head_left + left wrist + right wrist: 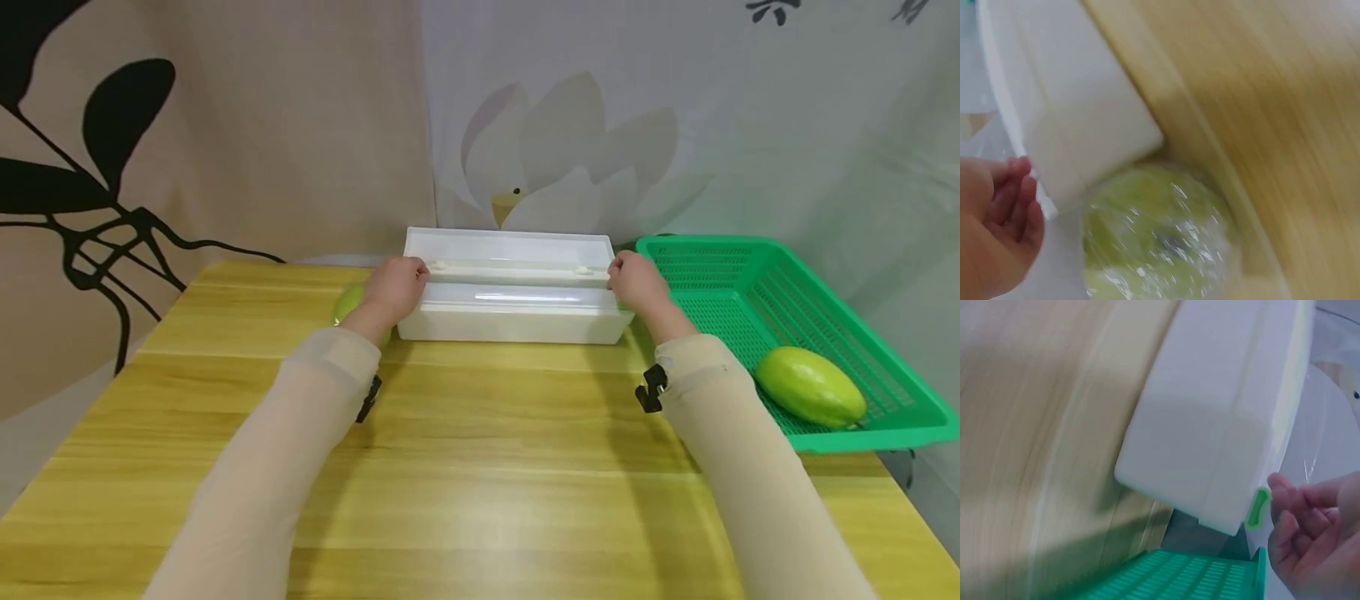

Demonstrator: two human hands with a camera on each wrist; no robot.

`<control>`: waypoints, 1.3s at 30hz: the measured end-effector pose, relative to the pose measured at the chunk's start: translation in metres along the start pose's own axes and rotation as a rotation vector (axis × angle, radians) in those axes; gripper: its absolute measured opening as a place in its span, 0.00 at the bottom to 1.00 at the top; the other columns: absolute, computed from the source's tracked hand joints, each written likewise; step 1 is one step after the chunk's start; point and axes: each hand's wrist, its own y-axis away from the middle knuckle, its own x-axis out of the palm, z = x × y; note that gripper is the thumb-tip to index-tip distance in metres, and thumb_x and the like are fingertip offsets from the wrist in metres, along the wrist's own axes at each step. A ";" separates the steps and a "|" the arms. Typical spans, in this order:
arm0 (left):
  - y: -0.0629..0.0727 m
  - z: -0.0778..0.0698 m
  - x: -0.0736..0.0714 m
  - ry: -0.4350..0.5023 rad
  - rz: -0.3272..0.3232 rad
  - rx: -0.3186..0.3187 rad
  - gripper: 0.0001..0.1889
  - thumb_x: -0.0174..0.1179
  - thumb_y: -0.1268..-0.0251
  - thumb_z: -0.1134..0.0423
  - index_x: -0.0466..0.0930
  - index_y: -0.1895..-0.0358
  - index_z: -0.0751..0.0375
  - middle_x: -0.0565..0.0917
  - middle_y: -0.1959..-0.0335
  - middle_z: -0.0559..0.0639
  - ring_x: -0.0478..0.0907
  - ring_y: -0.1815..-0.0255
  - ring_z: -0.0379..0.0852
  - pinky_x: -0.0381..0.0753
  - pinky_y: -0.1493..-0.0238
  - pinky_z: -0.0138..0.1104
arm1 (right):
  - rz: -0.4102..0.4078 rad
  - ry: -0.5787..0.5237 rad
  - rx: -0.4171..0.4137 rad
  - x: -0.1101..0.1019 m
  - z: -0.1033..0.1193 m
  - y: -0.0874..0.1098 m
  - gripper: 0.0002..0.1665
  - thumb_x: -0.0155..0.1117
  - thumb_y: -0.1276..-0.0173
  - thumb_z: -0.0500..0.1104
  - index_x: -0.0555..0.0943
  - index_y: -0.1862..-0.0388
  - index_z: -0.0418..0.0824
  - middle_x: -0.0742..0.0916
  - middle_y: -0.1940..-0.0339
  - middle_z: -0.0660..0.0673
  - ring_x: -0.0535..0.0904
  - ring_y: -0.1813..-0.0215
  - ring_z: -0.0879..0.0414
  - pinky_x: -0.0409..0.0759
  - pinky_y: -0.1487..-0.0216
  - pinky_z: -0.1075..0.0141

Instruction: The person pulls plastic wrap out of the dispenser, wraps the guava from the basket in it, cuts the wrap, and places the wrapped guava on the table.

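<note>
A white cling film dispenser box [517,325] stands at the table's back with its lid [510,243] raised. Clear cling film [1313,447] stretches beside the box in the right wrist view. My left hand [393,292] pinches the film's edge by the box's left end. At the other end, my right hand [641,283] pinches it too, fingers curled near a small green piece [1259,507]. A round green fruit [1160,237] in shiny clear wrap sits against the box's left end, partly hidden behind my left wrist in the head view.
On the right, a green plastic basket [862,333] holds an oval yellow-green fruit [810,387]. The wooden table [480,467] runs from the box toward me. A printed curtain [315,125] hangs right behind the box.
</note>
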 end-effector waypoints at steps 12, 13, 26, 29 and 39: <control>-0.009 -0.010 0.000 0.554 -0.123 -0.465 0.11 0.56 0.43 0.64 0.84 0.66 0.68 0.76 0.87 0.43 0.71 0.80 0.38 0.67 0.76 0.24 | -0.115 -0.488 0.229 0.004 0.005 -0.007 0.12 0.59 0.36 0.36 0.76 0.56 0.29 0.82 0.76 0.44 0.75 0.83 0.66 0.78 0.74 0.74; -0.010 -0.011 0.001 0.599 -0.136 -0.508 0.09 0.56 0.45 0.65 0.84 0.68 0.67 0.74 0.89 0.41 0.70 0.82 0.37 0.67 0.77 0.24 | -0.128 -0.536 0.259 0.004 0.006 -0.008 0.13 0.59 0.37 0.35 0.76 0.55 0.29 0.81 0.78 0.47 0.75 0.84 0.66 0.79 0.74 0.74; -0.015 -0.015 -0.010 1.188 -0.268 -0.758 0.02 0.59 0.49 0.72 0.77 0.71 0.65 0.74 0.87 0.44 0.71 0.87 0.36 0.79 0.71 0.27 | -0.133 -0.931 0.475 -0.008 0.005 -0.015 0.05 0.60 0.38 0.32 0.75 0.63 0.34 0.78 0.90 0.53 0.76 0.84 0.66 0.80 0.72 0.76; -0.015 -0.016 -0.016 1.269 -0.257 -0.743 0.03 0.59 0.47 0.73 0.78 0.67 0.66 0.75 0.84 0.46 0.72 0.85 0.37 0.78 0.72 0.25 | -0.124 -0.956 0.442 -0.014 0.005 -0.014 0.03 0.60 0.39 0.31 0.75 0.68 0.35 0.78 0.91 0.54 0.76 0.84 0.66 0.80 0.72 0.77; -0.023 -0.020 -0.042 1.408 -0.246 -0.705 0.19 0.56 0.42 0.74 0.76 0.46 0.70 0.76 0.82 0.46 0.74 0.83 0.35 0.76 0.76 0.20 | -0.119 -1.111 0.283 -0.040 0.012 -0.004 0.11 0.55 0.37 0.29 0.75 0.78 0.37 0.81 0.87 0.51 0.77 0.84 0.63 0.79 0.74 0.76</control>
